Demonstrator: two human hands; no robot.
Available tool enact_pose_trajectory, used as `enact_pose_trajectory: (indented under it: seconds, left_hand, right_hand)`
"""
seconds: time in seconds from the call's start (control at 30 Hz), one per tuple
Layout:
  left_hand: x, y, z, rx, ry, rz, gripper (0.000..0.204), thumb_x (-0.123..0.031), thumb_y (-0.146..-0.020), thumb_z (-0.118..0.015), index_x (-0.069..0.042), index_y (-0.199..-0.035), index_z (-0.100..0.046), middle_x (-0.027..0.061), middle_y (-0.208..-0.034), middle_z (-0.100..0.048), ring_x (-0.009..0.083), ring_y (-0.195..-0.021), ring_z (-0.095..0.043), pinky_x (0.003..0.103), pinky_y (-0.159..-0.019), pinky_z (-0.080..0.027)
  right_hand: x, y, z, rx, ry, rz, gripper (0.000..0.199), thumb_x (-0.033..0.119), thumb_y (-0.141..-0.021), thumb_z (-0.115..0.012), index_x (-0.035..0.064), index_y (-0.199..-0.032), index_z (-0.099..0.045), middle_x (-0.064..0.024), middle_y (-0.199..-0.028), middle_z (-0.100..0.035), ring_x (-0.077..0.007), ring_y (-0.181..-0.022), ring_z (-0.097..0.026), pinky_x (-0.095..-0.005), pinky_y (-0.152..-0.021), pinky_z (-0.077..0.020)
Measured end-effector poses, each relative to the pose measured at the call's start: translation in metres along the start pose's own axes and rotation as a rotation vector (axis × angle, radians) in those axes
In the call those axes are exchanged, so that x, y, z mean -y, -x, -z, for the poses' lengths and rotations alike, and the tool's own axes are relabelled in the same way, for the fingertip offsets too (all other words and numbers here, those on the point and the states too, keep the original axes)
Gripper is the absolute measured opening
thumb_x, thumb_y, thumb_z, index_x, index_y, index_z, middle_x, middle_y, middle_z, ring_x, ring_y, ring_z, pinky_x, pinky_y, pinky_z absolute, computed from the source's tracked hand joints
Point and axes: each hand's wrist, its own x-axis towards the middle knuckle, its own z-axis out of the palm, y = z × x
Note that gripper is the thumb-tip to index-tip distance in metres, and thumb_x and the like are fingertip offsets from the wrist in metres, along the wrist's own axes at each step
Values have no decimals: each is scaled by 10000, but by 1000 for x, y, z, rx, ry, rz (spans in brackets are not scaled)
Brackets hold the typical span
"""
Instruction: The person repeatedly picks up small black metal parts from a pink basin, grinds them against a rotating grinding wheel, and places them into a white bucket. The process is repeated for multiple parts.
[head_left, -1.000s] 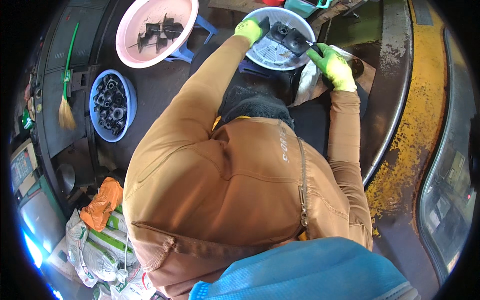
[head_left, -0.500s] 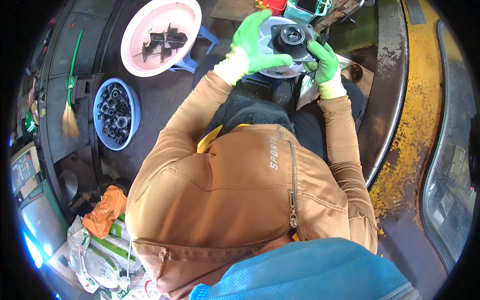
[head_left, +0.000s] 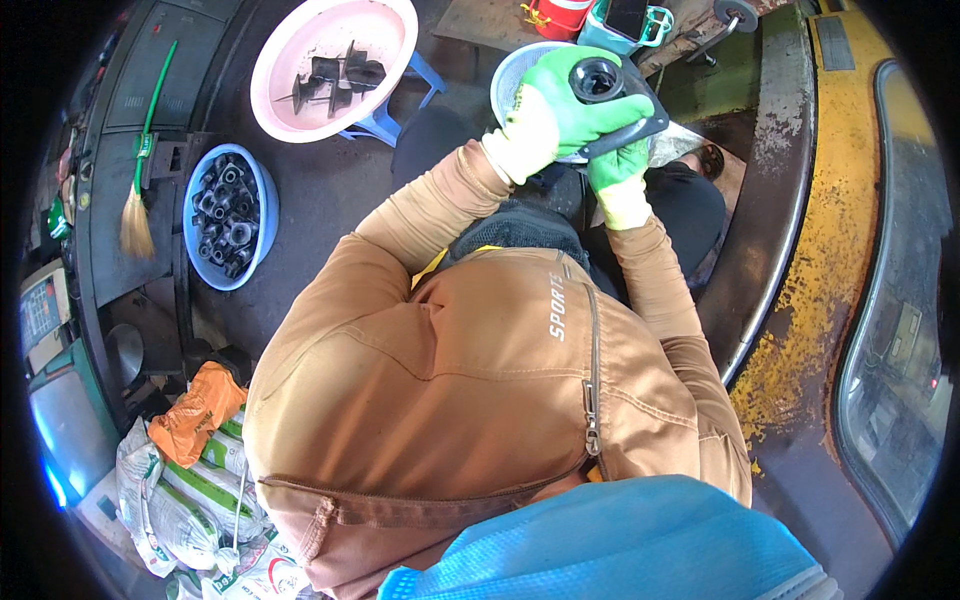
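One black round part, above the grey basin, gripped by left hand and right hand, both raised.

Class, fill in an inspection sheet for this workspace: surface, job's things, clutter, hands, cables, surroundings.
Surface: dark floor, stained.
Job's things: black ringed part held above a pale blue basin.
Clutter: pink basin with black pieces; blue basin of black cylinders; broom; sacks.
Hands: left hand and right hand, green-gloved, both gripping the part.
Cables: nothing seen.
Surroundings: worn yellow curved ledge.
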Motion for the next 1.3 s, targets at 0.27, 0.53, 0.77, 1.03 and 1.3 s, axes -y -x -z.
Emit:
enact_pose_trajectory:
  seconds: [0.27,0.53,0.77,1.03,1.3]
  left_hand:
    - [-8,11,-24,-97,35,-64,476,-137,-711,-863,-13,-1105,-627,56,-964,-683,119,-882,-647,279,-789,-538]
    - [-6,1,-5,39,-40,-146,409,-172,-705,-847,-32,-1046,-668,81,-999,-688,160,-909,-664,315,-824,-540]
    - [-7,-11,15,415,-26,-202,394,-193,-714,-815,-49,-1057,-687,89,-1039,-693,192,-966,-662,342,-871,-527]
    - [-6,-25,26,1007,296,-46,490,-215,-620,-820,-34,-1054,-683,85,-1080,-687,233,-1045,-628,392,-1042,-412]
    - [-8,-49,35,783,134,-34,720,-252,-642,-810,-33,-1286,-573,116,-1256,-591,214,-1187,-549,350,-1037,-421]
  right_hand:
    - [15,-20,3,10,53,-15,477,144,-860,-675,69,-1310,-534,-144,-1256,-602,-298,-1160,-589,-382,-972,-466]
    - [58,-47,16,290,92,-31,398,98,-805,-744,28,-1168,-597,-76,-1098,-654,-186,-989,-624,-331,-889,-509]
    - [74,-36,30,466,-75,-157,584,113,-715,-850,35,-1224,-573,-90,-1128,-643,-235,-1051,-616,-359,-936,-496]
    - [57,-13,38,658,-249,-401,580,118,-789,-786,33,-1296,-518,-98,-1213,-612,-219,-1118,-589,-360,-969,-480]
    - [57,-36,30,356,-134,-231,550,122,-825,-745,29,-1307,-498,-111,-1223,-602,-222,-1119,-589,-358,-959,-477]
